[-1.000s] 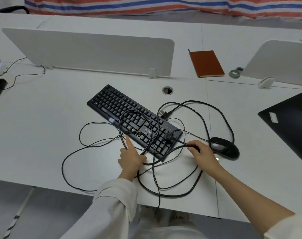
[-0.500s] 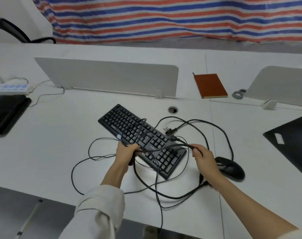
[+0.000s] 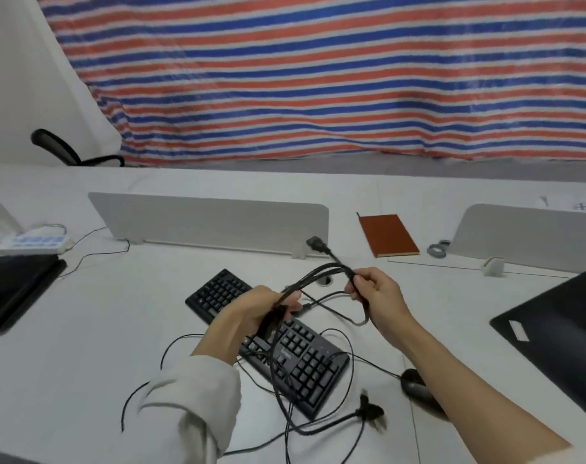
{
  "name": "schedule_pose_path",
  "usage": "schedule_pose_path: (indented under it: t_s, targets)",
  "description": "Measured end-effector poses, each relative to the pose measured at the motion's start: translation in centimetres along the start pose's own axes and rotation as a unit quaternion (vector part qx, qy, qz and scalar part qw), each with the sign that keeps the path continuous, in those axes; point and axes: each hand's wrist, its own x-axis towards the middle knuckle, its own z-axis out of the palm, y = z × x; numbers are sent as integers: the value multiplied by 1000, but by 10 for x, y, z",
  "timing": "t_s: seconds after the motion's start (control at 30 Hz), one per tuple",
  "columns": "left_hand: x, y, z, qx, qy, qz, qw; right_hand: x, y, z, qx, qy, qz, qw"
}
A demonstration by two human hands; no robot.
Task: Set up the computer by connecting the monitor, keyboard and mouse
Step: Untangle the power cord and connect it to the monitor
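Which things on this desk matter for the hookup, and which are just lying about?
For the job: power cable, gripped by left hand and right hand; keyboard; mouse; black monitor at right.

Lying about: orange notebook; tape rolls; power strip; desk dividers.

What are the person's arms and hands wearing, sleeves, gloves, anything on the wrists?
Both hands are bare, with no gloves, rings or watch visible. The left hand comes out of a loose off-white long sleeve with a wide cuff that sits just below the wrist. The right hand has a bare forearm; only a sliver of the same pale fabric shows at the bottom right edge of the picture.
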Motion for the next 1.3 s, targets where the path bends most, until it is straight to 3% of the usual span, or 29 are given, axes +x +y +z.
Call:
schedule_pose_path:
  t_s: [0.2, 0.5, 0.67, 0.87, 1.0, 1.13, 1.3]
  targets:
    - [-1, -10, 23, -59, -18, 31, 998, -20, 5, -10, -84, -115, 31, 989]
    - [-7, -16, 31, -74, -31, 105, 991, -31, 33, -32, -202, -260, 25, 944]
    - [-15, -18, 38, -33, -55, 79, 995, -40, 54, -33, -245, -234, 34, 940]
    - [-18, -27, 46, -138, -42, 23, 989, -41, 70, -40, -202, -167, 57, 963]
    - [-23, -26, 52, -158, -47, 19, 986, -43, 80, -48, -319, -223, 44, 920]
    - [-17, -27, 45, -198, 27, 60, 978, -51, 98, -55, -430, -243, 6, 870]
    - [-10, -34, 35, -363, 74, 102, 923, -50, 111, -54, -535, -231, -27, 812]
